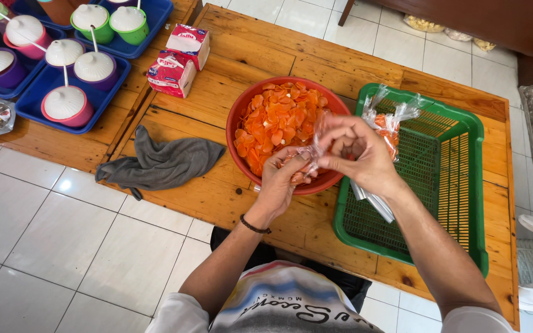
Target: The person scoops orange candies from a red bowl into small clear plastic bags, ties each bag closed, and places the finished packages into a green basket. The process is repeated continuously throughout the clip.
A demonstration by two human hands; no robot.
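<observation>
A red bowl (239, 111) full of orange chips (276, 120) stands on the wooden table (242, 55). My left hand (283, 179) cups a small clear plastic bag of chips (306, 154) at the bowl's near rim. My right hand (356, 151) pinches the top of that same bag, fingers closed on the plastic. Just right of the bowl sits a green slatted basket (470, 185) holding a filled, tied chip bag (392, 123) and a stack of flat clear bags (371, 200).
A grey cloth (161, 163) lies left of the bowl. Two red-and-white tissue packs (180, 58) sit behind it. Blue trays (38, 92) at the far left carry several lidded coloured pots. White tiled floor surrounds the table.
</observation>
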